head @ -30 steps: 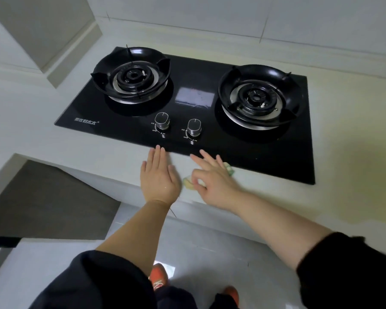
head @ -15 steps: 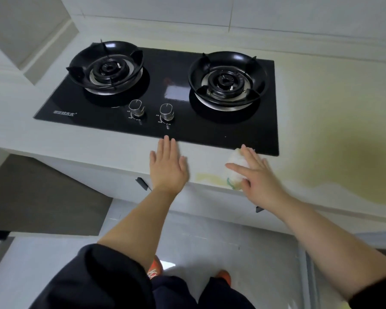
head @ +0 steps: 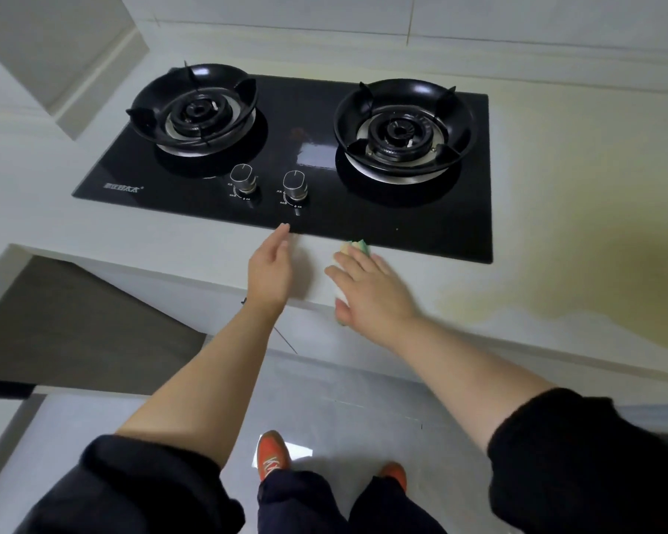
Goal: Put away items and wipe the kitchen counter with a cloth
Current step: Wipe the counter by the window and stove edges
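Note:
My right hand [head: 371, 287] lies flat with straight fingers on a pale cloth [head: 353, 247] with green and yellow stripes, pressing it onto the white counter [head: 170, 240] just in front of the black gas hob [head: 421, 225]. Most of the cloth is hidden under the palm; only its far end and a strip by the thumb show. My left hand [head: 269, 267] is beside it on the left, turned on its edge with fingers straight. Its fingertips reach the hob's front edge below the knobs and it holds nothing.
The hob carries two burners with black pan supports [head: 193, 106] [head: 403, 125] and two knobs [head: 242, 179] [head: 294, 185]. A yellowish stain [head: 594, 264] spreads over the counter right of the hob. A tiled wall stands behind. The counter edge drops to a grey floor.
My right hand has slid the cloth leftward along the counter's front strip, closer to my left hand. My left hand has turned from flat onto its edge.

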`<act>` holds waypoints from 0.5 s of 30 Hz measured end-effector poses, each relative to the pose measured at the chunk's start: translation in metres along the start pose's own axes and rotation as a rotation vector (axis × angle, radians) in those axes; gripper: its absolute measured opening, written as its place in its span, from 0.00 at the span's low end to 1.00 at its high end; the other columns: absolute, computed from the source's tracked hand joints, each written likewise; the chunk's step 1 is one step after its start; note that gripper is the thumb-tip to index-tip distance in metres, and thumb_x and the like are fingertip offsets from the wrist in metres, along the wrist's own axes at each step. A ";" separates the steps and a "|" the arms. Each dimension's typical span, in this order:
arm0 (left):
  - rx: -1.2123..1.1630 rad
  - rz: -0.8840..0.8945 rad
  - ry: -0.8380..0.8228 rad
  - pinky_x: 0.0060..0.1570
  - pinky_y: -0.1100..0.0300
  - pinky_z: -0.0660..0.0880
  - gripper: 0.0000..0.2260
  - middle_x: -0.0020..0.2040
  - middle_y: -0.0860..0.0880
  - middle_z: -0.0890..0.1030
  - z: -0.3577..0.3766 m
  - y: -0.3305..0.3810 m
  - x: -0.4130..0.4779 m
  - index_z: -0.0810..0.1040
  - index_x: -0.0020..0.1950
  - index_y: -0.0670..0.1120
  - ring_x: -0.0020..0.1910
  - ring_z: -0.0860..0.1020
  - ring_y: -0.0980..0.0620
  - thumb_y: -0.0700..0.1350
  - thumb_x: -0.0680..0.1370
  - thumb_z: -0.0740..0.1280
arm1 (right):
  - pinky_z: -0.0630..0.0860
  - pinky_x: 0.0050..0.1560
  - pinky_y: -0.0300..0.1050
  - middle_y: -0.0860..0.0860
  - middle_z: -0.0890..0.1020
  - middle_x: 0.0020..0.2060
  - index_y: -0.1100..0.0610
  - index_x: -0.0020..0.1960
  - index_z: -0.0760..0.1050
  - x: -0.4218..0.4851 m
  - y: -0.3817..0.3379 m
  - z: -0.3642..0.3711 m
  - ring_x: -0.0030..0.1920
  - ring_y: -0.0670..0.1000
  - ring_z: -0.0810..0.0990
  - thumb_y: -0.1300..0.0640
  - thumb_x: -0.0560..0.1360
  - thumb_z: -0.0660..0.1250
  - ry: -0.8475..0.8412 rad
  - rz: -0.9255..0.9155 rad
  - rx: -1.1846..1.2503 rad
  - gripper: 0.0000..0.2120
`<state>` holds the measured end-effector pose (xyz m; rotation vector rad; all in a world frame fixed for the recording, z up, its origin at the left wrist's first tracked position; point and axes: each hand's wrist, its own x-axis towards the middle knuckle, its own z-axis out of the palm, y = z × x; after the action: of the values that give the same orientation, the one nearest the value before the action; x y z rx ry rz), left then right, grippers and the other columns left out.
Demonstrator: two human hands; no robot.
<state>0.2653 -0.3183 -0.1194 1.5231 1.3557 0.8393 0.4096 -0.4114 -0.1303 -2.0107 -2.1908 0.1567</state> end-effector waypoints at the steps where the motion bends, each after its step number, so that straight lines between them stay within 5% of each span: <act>1: 0.094 0.062 -0.012 0.69 0.66 0.57 0.19 0.73 0.50 0.67 0.006 -0.005 -0.003 0.69 0.72 0.44 0.73 0.63 0.55 0.37 0.81 0.54 | 0.59 0.71 0.53 0.55 0.70 0.69 0.57 0.66 0.72 -0.015 0.014 -0.005 0.73 0.58 0.63 0.53 0.70 0.67 -0.003 -0.018 -0.038 0.25; 6: 0.639 0.339 0.009 0.75 0.52 0.49 0.23 0.78 0.42 0.54 0.019 -0.032 -0.008 0.58 0.76 0.38 0.77 0.50 0.45 0.38 0.80 0.54 | 0.64 0.68 0.54 0.57 0.75 0.64 0.60 0.59 0.77 -0.101 0.095 -0.023 0.69 0.58 0.68 0.56 0.69 0.60 0.091 0.219 -0.039 0.20; 8: 0.671 0.360 -0.002 0.75 0.52 0.49 0.24 0.77 0.42 0.55 0.020 -0.035 -0.008 0.58 0.76 0.38 0.77 0.51 0.45 0.41 0.80 0.53 | 0.64 0.68 0.54 0.58 0.75 0.64 0.61 0.59 0.77 -0.112 0.102 -0.025 0.68 0.60 0.68 0.56 0.69 0.57 0.100 0.289 -0.042 0.22; 12: 0.491 0.203 0.009 0.74 0.57 0.53 0.21 0.77 0.48 0.57 0.018 -0.025 -0.004 0.61 0.75 0.43 0.77 0.53 0.52 0.39 0.81 0.54 | 0.64 0.68 0.57 0.59 0.76 0.61 0.61 0.58 0.77 -0.077 0.065 -0.018 0.66 0.63 0.69 0.59 0.66 0.68 0.126 0.297 -0.061 0.21; 15: 0.678 0.324 -0.057 0.74 0.50 0.53 0.22 0.76 0.42 0.60 0.022 -0.027 -0.007 0.64 0.73 0.40 0.76 0.55 0.44 0.44 0.80 0.49 | 0.62 0.71 0.57 0.57 0.77 0.62 0.58 0.56 0.79 -0.029 0.023 -0.001 0.67 0.62 0.70 0.51 0.69 0.59 0.141 0.267 0.020 0.21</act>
<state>0.2743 -0.3299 -0.1524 2.3172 1.4500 0.5337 0.4349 -0.4387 -0.1351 -2.2216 -1.8258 0.0659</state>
